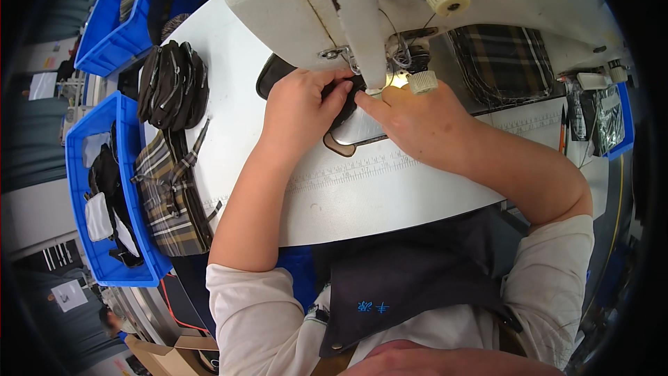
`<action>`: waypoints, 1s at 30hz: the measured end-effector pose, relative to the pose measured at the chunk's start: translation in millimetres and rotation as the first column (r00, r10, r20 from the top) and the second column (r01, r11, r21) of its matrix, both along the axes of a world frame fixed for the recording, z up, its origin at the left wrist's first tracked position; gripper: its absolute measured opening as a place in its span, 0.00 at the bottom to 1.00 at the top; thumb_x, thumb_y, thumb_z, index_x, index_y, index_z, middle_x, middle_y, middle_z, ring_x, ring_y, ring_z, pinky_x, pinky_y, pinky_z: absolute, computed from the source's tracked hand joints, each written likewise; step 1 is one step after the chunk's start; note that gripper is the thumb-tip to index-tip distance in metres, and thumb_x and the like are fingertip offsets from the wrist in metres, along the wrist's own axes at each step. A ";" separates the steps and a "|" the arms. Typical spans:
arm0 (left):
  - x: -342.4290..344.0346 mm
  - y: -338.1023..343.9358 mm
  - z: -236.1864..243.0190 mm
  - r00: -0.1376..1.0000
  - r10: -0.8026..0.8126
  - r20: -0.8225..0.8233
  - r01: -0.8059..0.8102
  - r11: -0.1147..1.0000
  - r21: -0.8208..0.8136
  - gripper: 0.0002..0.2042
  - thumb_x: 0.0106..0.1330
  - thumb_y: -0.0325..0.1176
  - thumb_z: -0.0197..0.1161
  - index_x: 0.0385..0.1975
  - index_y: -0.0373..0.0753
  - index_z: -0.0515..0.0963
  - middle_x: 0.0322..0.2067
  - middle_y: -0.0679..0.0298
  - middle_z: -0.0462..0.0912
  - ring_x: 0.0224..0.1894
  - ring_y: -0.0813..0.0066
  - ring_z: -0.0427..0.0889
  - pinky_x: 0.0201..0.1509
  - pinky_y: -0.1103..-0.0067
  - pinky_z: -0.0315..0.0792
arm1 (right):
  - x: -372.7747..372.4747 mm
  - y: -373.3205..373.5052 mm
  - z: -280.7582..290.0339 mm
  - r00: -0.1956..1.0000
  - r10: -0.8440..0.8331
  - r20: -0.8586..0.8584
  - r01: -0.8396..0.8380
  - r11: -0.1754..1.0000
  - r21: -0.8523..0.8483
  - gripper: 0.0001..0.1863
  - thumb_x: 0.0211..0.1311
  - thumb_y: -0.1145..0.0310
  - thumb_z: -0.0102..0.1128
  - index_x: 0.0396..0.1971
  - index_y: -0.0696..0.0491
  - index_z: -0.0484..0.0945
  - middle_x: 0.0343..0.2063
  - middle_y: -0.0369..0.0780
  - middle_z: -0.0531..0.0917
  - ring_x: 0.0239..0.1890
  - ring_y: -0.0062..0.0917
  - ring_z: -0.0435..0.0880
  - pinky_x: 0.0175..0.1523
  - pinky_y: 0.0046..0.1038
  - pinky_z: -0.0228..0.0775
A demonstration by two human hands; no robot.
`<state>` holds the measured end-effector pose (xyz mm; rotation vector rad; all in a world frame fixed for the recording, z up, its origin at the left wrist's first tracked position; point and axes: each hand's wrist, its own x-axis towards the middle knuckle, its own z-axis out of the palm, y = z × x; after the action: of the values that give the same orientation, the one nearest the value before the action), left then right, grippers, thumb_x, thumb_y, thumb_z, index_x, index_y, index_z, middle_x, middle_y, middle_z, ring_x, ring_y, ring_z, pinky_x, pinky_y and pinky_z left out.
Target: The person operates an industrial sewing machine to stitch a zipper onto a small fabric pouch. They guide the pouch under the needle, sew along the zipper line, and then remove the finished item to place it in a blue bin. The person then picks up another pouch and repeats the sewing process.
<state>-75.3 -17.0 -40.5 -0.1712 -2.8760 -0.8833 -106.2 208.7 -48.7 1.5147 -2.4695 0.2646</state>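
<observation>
A dark fabric piece lies under the head of a white sewing machine, beside its lit needle area. My left hand is closed on the fabric, thumb and forefinger pinching it just left of the needle. From the right, my right hand reaches in with its forefinger at the fabric's edge; its fingers look bent onto the piece, partly hidden by the machine's knob. A small tan-faced tab with a dark rim sticks out below the fingers. The needle tip and the stitching spot are hidden.
Dark zippered pouches and plaid fabric pieces are piled at the table's left edge. Blue bins stand beyond them. A plaid panel lies right of the needle. Printed rulers run along the white table.
</observation>
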 end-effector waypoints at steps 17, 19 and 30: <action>27.8 15.5 19.3 0.990 -0.091 -0.109 0.069 0.979 -0.193 0.13 0.58 0.30 0.74 0.42 0.41 0.81 0.44 0.57 0.86 0.40 0.51 0.86 0.43 0.63 0.80 | -1.6 0.3 0.6 0.992 0.062 0.111 -0.046 0.989 -0.139 0.11 0.55 0.75 0.65 0.39 0.56 0.84 0.23 0.39 0.85 0.28 0.32 0.89 0.32 0.34 0.79; 27.2 14.2 15.2 0.994 -0.076 -0.073 0.056 0.965 -0.255 0.11 0.59 0.28 0.71 0.41 0.40 0.82 0.43 0.57 0.86 0.41 0.50 0.86 0.44 0.63 0.80 | -1.4 1.1 0.8 0.994 0.055 0.096 -0.042 0.991 -0.130 0.11 0.55 0.75 0.65 0.39 0.57 0.84 0.23 0.38 0.85 0.28 0.32 0.89 0.32 0.33 0.79; 22.8 11.8 9.5 0.997 -0.007 -0.075 0.012 0.998 0.058 0.10 0.61 0.22 0.66 0.40 0.36 0.87 0.38 0.59 0.85 0.40 0.60 0.84 0.46 0.74 0.78 | 2.3 1.7 -0.5 0.992 0.077 0.097 -0.069 0.994 -0.084 0.14 0.60 0.71 0.65 0.45 0.57 0.81 0.27 0.40 0.84 0.29 0.32 0.89 0.31 0.35 0.79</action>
<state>-52.5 -5.1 -31.1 -0.2077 -2.7796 -0.9410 -103.9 210.4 -49.2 1.5964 -2.4491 0.4580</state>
